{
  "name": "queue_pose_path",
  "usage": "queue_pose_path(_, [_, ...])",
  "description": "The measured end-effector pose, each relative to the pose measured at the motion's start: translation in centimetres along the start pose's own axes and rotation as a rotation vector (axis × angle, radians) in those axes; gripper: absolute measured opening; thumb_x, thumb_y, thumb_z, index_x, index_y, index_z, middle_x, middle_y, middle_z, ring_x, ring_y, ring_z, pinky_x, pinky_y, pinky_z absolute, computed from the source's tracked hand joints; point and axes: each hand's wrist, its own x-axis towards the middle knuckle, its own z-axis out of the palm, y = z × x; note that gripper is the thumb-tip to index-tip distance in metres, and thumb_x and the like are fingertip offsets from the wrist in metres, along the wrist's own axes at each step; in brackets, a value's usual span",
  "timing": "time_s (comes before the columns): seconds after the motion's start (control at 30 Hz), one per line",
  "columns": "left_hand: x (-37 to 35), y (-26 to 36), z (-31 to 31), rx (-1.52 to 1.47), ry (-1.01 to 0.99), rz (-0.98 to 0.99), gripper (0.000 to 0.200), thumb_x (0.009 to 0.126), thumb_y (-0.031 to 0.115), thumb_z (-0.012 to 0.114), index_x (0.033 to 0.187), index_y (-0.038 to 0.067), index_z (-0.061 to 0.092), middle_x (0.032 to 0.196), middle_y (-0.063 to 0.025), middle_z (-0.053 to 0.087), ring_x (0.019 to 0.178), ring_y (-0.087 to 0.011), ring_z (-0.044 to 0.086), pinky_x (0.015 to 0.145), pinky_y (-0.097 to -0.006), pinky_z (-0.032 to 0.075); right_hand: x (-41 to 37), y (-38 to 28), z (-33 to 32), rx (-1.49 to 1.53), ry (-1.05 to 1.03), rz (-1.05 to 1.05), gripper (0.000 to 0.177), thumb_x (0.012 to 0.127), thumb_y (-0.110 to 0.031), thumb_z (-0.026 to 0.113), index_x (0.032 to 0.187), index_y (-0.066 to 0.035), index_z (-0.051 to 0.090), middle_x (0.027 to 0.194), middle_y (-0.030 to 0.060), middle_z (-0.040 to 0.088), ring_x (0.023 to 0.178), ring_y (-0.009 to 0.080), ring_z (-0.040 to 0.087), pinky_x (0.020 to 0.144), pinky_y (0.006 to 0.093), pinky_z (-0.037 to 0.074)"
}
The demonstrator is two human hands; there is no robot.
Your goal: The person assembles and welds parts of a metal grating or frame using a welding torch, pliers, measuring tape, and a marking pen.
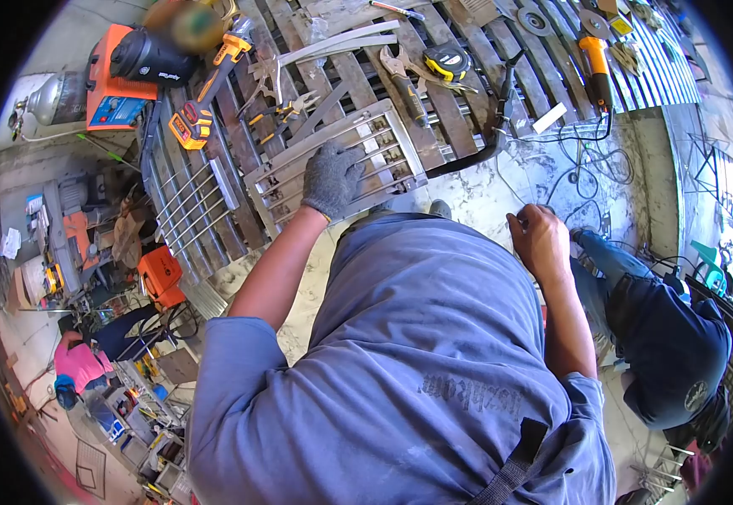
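My left hand (pixel 331 178), in a grey knit glove, rests on a metal grille (pixel 393 135), a flat frame with thin parallel bars. Its fingers curl down over the bars, partly hidden by the glove's back. The grille lies at the near edge of the slatted metal bench (pixel 459 126). Bare and off the bench, my right hand (pixel 541 240) hangs at my right side with the fingers curled together; whatever they may hold is hidden. Just beyond the grille lie locking pliers (pixel 406 84), smaller pliers (pixel 282 114) and a tape measure (pixel 448 61).
A cordless angle grinder (pixel 222 67) lies at the bench's left, near an orange machine (pixel 114 80). At right are a corded grinder (pixel 595 63) and loose cables (pixel 589 164) on the floor. One person (pixel 661 337) bends at my right; another (pixel 84 362) works far left.
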Motion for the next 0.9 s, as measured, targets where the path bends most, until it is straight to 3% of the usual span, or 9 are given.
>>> queue_pose_path(0.53, [-0.66, 0.81, 0.35, -0.099, 0.13, -0.08, 0.034, 0.091, 0.022, 0.083, 0.122, 0.01, 0.082, 0.108, -0.0168, 0.071, 0.104, -0.0397, 0.069, 0.094, -0.0508, 0.058, 0.2, -0.01, -0.22, -0.026, -0.002, -0.003, 0.028, 0.1, -0.028, 0.08, 0.095, -0.002, 0.076, 0.095, 0.019, 0.078, 0.088, 0.0411, 0.077, 0.081, 0.0514, 0.061])
queue_pose_path(0.63, [-0.69, 0.6, 0.54, -0.092, 0.123, -0.089, 0.033, 0.091, 0.023, 0.084, 0.121, 0.01, 0.082, 0.109, -0.0172, 0.071, 0.105, -0.0393, 0.07, 0.095, -0.0503, 0.058, 0.36, -0.33, -0.26, -0.019, -0.006, -0.004, 0.028, 0.1, -0.028, 0.08, 0.095, -0.001, 0.076, 0.096, 0.0195, 0.078, 0.089, 0.0417, 0.076, 0.081, 0.0513, 0.06])
queue_pose_path(0.73, [-0.49, 0.45, 0.84, -0.087, 0.141, -0.08, 0.026, 0.089, 0.025, 0.084, 0.113, 0.013, 0.083, 0.105, -0.0159, 0.07, 0.1, -0.0395, 0.07, 0.088, -0.0529, 0.058, 0.5, -0.61, -0.25, -0.015, -0.014, -0.001, 0.028, 0.1, -0.028, 0.08, 0.095, -0.001, 0.077, 0.096, 0.0199, 0.078, 0.09, 0.0423, 0.076, 0.081, 0.051, 0.06])
queue_pose_path(0.9, [-0.5, 0.68, 0.71, -0.097, 0.102, -0.116, 0.026, 0.091, 0.022, 0.083, 0.114, 0.01, 0.084, 0.11, -0.0168, 0.071, 0.104, -0.0384, 0.07, 0.093, -0.0508, 0.058, 0.72, -0.56, -0.18, -0.034, -0.002, -0.019, 0.028, 0.1, -0.028, 0.08, 0.093, -0.001, 0.076, 0.095, 0.019, 0.078, 0.087, 0.0411, 0.077, 0.08, 0.0509, 0.061])
